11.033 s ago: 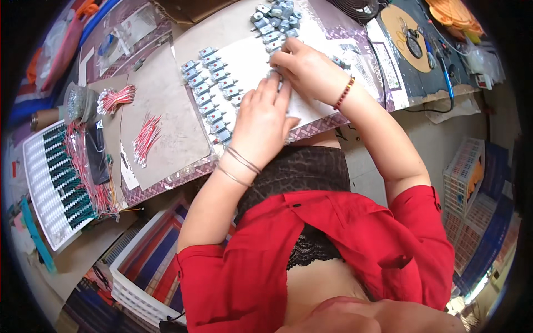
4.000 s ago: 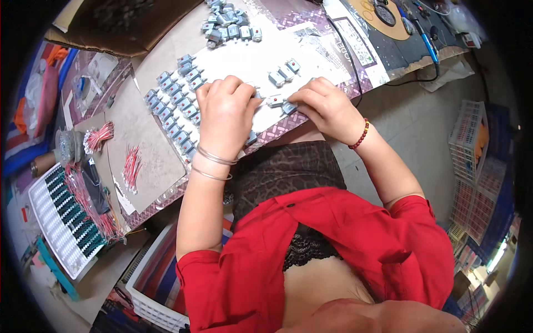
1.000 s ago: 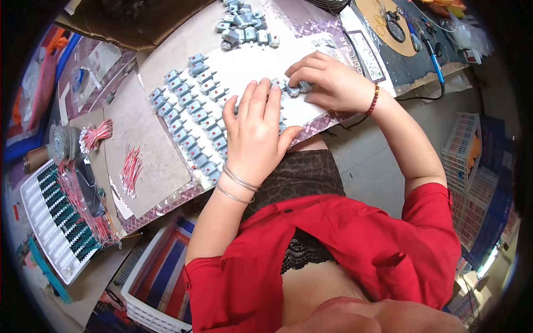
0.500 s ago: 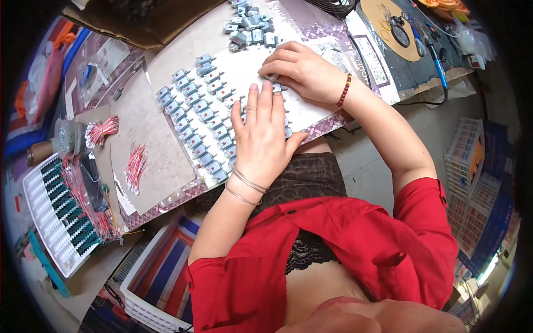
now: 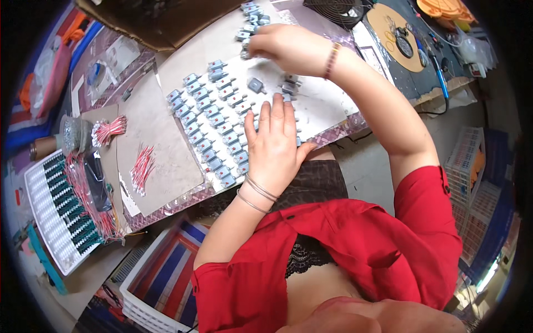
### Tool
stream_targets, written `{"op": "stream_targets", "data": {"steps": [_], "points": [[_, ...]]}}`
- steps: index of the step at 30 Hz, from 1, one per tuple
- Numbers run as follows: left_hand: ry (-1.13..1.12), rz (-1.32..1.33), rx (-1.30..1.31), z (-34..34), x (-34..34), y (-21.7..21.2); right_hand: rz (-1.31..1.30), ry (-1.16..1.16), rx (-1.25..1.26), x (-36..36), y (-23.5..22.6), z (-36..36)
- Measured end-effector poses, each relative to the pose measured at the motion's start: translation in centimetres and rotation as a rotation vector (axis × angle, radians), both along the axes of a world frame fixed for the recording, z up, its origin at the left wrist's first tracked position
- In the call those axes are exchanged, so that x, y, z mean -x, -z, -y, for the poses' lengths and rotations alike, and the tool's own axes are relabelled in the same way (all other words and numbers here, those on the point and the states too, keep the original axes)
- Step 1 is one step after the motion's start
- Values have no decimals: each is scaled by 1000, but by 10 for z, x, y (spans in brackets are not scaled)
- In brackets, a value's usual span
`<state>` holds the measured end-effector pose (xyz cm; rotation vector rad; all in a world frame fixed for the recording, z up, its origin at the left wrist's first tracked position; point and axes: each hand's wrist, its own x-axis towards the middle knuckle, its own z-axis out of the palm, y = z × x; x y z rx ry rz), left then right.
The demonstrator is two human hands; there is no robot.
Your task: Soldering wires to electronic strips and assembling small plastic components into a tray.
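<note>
My left hand (image 5: pixel 272 144) lies flat with fingers apart, covering part of the rows of small grey motor-like blocks (image 5: pixel 204 105) on a white sheet. Many of these blocks have a red dot and a short shaft. My right hand (image 5: pixel 286 49) reaches to the far pile of loose blocks (image 5: pixel 254 18), its fingers bent down at the pile's near edge. Motion blurs its fingertips, and whatever they may hold is hidden. Between the hands, a single block (image 5: pixel 255 85) sits on the sheet. More blocks (image 5: pixel 290 86) are just beyond my left fingertips.
Red-and-white wire bundles (image 5: pixel 143 169) lie on the table's left side. A white tray (image 5: pixel 44 213) with dark green parts stands farther left. At the back is a cardboard box (image 5: pixel 161 28); a black fan (image 5: pixel 338 10) and a blue-handled tool (image 5: pixel 438 72) are at right.
My right hand has moved away from beside my left fingertips to the far pile. A single block now shows on the sheet between the hands. My left hand stays flat on the rows.
</note>
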<state>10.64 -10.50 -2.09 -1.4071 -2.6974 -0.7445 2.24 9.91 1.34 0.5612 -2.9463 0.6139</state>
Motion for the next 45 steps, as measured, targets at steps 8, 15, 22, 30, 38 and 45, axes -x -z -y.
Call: {"op": "stream_targets", "data": {"steps": [8,15,22,30,38,45], "points": [[2,-4,13,5,1,0,2,97,98,-70,9,4],[-4,-23,19,2,-2,0,57,22,23,-70,15,-1],[-21,-28,31,2,-3,0,66,112,175,-68,11,3],[-21,-17,25,2,-3,-1,-162,112,191,-76,31,-1],[-26,6,61,1,-4,-2,64,156,120,-19,24,36],[-12,5,-46,-2,6,-4,4,156,113,-38,23,-4]]}}
